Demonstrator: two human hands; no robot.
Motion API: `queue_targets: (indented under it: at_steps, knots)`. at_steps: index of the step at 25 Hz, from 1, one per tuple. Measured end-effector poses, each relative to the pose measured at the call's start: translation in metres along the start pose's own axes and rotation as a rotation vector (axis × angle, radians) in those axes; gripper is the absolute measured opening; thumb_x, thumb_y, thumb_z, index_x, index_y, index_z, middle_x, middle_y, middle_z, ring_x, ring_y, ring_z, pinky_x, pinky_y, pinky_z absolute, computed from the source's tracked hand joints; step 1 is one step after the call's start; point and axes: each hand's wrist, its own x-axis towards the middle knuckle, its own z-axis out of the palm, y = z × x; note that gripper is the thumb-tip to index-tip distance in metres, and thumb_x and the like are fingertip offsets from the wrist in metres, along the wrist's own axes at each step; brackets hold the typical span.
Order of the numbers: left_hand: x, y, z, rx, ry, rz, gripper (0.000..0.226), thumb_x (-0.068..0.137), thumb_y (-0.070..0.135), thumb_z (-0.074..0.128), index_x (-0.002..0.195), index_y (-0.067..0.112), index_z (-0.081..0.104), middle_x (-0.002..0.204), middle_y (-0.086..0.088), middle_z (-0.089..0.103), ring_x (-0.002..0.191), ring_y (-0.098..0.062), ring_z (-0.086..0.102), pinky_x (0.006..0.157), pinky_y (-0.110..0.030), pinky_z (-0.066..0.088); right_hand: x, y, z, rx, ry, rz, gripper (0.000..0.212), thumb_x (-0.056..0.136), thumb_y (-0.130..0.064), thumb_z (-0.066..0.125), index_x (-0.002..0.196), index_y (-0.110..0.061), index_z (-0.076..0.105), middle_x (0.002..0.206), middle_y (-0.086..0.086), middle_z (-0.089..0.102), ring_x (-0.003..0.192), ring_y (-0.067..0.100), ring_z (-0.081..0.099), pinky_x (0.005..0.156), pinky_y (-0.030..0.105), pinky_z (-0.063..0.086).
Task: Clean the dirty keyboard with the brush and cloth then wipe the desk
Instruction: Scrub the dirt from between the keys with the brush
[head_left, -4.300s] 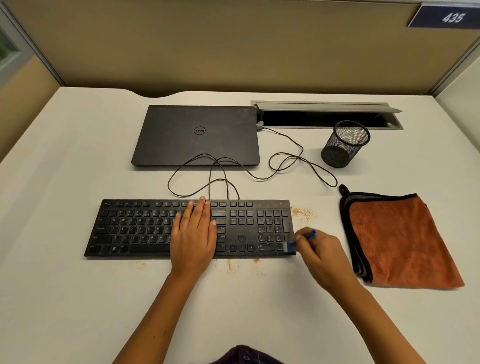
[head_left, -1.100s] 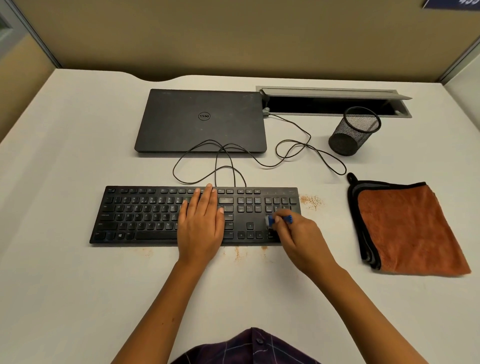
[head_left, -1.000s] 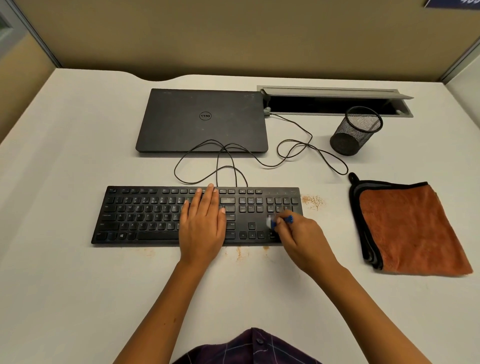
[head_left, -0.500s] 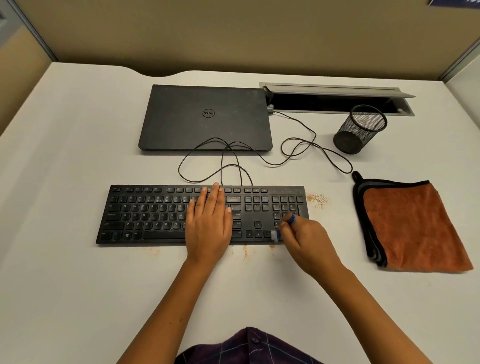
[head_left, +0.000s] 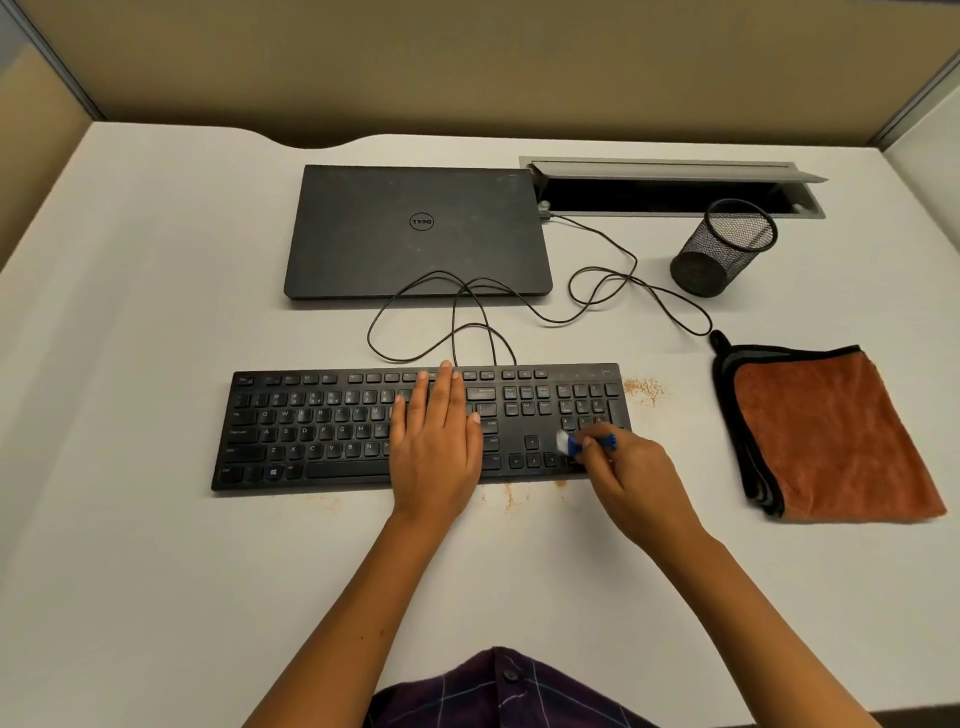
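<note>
Keyboard (head_left: 322, 431): black, on white table (head_left: 156, 571), brown crumbs along front and right edges. Left hand (head_left: 436, 447): flat, fingers straight, pressing keys. Right hand (head_left: 631, 467): pinching blue brush (head_left: 576, 443), bristles by number pad. Orange cloth (head_left: 826, 436): folded, lying right of keyboard.

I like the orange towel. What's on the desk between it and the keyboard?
In the head view, bare desk lies between the keyboard and the cloth, with a patch of brownish crumbs near the keyboard's far right corner.
</note>
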Motion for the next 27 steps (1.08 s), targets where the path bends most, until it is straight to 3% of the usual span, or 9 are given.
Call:
queue_targets:
  at_steps: [3,5,8,11,14,19,23,25,27]
  knots:
    - [-0.001,-0.001,0.0,0.013,-0.007,0.0,0.056,0.1,0.037,0.027,0.147,0.01,0.042,0.154,-0.007,0.038,0.143,-0.028,0.034,0.114,-0.047,0.022,-0.001,0.004,0.001,-0.085,-0.091,0.05,0.035,0.095,-0.029,0.037,0.077,-0.011,0.062,0.073,0.005,0.066,0.064,0.021,0.057,0.059,0.037,0.049]
    - [-0.001,-0.001,0.0,0.021,-0.016,0.01,0.057,0.1,0.037,0.027,0.147,0.009,0.042,0.154,-0.007,0.038,0.143,-0.028,0.034,0.114,-0.048,0.022,0.001,0.005,-0.002,0.003,0.004,0.088,0.039,0.092,-0.032,0.037,0.075,-0.008,0.063,0.069,0.008,0.066,0.06,0.021,0.058,0.057,0.037,0.049]
    - [0.0,-0.001,0.0,0.026,-0.023,0.02,0.058,0.1,0.038,0.028,0.147,0.008,0.042,0.154,-0.008,0.038,0.142,-0.029,0.035,0.114,-0.048,0.021,0.006,0.003,-0.007,0.307,0.198,0.173,0.023,0.097,-0.023,0.046,0.092,-0.015,0.066,0.077,0.002,0.07,0.072,0.012,0.066,0.062,0.027,0.053]
    - [-0.001,-0.002,0.0,0.024,-0.02,0.032,0.058,0.099,0.038,0.028,0.146,0.008,0.042,0.154,-0.008,0.039,0.142,-0.03,0.036,0.113,-0.05,0.022,0.014,0.003,-0.009,0.335,0.188,0.184,0.021,0.097,-0.024,0.046,0.109,-0.022,0.064,0.088,-0.005,0.069,0.082,0.005,0.063,0.063,0.016,0.05]
    - [0.0,-0.003,0.001,0.025,-0.025,0.032,0.059,0.099,0.039,0.027,0.148,0.008,0.041,0.155,-0.009,0.037,0.143,-0.03,0.035,0.114,-0.05,0.022,0.02,0.004,-0.009,0.252,0.129,0.165,0.022,0.098,-0.026,0.045,0.107,-0.021,0.064,0.087,-0.004,0.068,0.081,0.005,0.062,0.067,0.021,0.05]
    - [-0.001,-0.004,0.0,0.028,-0.025,0.037,0.058,0.099,0.038,0.029,0.147,0.007,0.041,0.154,-0.009,0.038,0.142,-0.031,0.036,0.113,-0.049,0.022,0.013,0.01,-0.009,0.125,-0.052,0.173,0.043,0.082,-0.041,0.033,0.073,-0.011,0.062,0.071,0.005,0.067,0.067,0.025,0.063,0.065,0.049,0.053]
    - [-0.001,-0.003,0.0,0.026,-0.031,0.035,0.059,0.099,0.039,0.029,0.148,0.008,0.039,0.155,-0.009,0.037,0.143,-0.03,0.034,0.114,-0.049,0.023,0.022,0.01,-0.022,0.267,0.141,0.195,0.031,0.083,-0.03,0.041,0.068,-0.013,0.063,0.064,0.001,0.067,0.065,0.022,0.064,0.064,0.048,0.053]
    - [0.0,-0.003,0.0,0.025,-0.033,0.032,0.058,0.099,0.038,0.03,0.148,0.008,0.039,0.155,-0.009,0.037,0.143,-0.03,0.034,0.114,-0.05,0.023,0.031,0.014,-0.03,0.308,0.247,0.176,0.019,0.092,-0.022,0.049,0.081,-0.017,0.064,0.071,-0.002,0.069,0.071,0.015,0.066,0.067,0.044,0.055]
    - [0.0,-0.004,0.001,0.023,-0.033,0.033,0.058,0.099,0.038,0.03,0.149,0.008,0.039,0.155,-0.009,0.037,0.143,-0.03,0.034,0.114,-0.05,0.023,0.037,0.018,-0.035,0.3,0.178,0.095,0.009,0.093,-0.022,0.056,0.092,-0.023,0.064,0.08,-0.005,0.071,0.077,0.015,0.068,0.069,0.041,0.057]
